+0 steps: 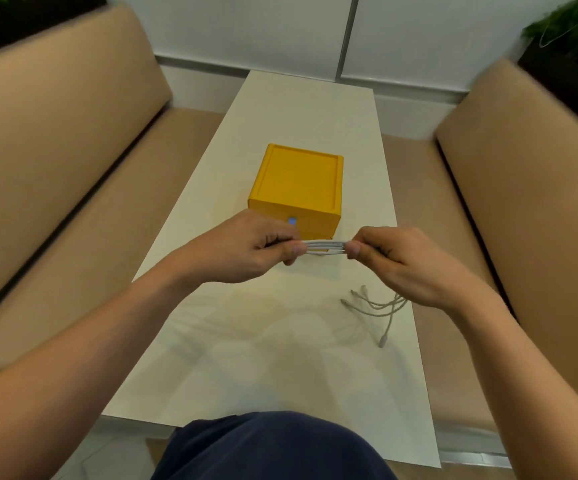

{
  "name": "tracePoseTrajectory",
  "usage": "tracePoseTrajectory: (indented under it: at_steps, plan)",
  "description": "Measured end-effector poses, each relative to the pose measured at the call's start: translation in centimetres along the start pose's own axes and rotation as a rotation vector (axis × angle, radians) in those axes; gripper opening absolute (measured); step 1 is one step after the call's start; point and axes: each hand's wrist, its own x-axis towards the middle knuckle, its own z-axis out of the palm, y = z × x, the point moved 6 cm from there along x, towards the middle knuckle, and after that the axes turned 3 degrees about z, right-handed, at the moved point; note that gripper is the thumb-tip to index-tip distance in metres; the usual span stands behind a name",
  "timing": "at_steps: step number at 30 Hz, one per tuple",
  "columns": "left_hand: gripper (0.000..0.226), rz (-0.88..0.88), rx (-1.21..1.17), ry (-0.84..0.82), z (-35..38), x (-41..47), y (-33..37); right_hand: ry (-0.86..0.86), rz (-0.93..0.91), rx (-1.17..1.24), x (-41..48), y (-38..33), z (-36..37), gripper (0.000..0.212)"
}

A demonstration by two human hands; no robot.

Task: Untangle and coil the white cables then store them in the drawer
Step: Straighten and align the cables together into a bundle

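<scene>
A bundle of white cables (325,247) is stretched level between my two hands, above the table and just in front of the yellow drawer box (298,188). My left hand (252,249) pinches the bundle's left end and my right hand (395,261) pinches its right end. Loose cable ends with plugs (375,306) trail from under my right hand onto the table. The box's drawer front, with a small blue pull (292,221), looks shut.
The narrow white table (280,358) runs away from me between two tan padded benches (55,168) (530,202). A white wall lies beyond, with green plants at the upper corners. My dark-clothed knee (273,448) is at the table's near edge.
</scene>
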Motion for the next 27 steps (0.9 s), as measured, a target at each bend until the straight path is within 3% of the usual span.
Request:
tracePoseTrajectory:
  at_steps: [3, 6, 8, 11, 15, 19, 27]
  plan:
    - [0.031, -0.039, 0.032, -0.010, 0.4, 0.4, -0.1, 0.033, 0.010, -0.086, 0.1, 0.1, 1.7, 0.050]
    - [0.032, -0.048, 0.080, -0.049, 1.0, 0.6, 0.0, 0.096, -0.095, -0.125, -0.4, -1.3, 2.8, 0.068]
    - [0.032, -0.036, 0.089, -0.056, 1.1, 0.6, 0.2, 0.052, -0.118, -0.074, -0.5, -2.1, 3.9, 0.059]
    - [0.032, -0.018, 0.074, -0.056, 1.0, 0.5, 0.1, -0.020, -0.078, 0.164, -0.3, -2.6, 4.9, 0.018]
    - [0.032, -0.064, -0.034, -0.062, 1.6, 0.3, 0.0, 0.006, -0.102, 0.149, -0.1, -2.4, 4.2, 0.016]
    - [0.016, -0.199, -0.232, -0.131, 1.7, -0.2, -1.7, 0.041, -0.112, 0.053, 0.0, -2.1, 3.3, 0.015]
    - [0.014, -0.208, -0.263, -0.137, 1.7, -0.2, -2.1, 0.025, -0.110, 0.015, 0.2, -2.3, 2.3, 0.020]
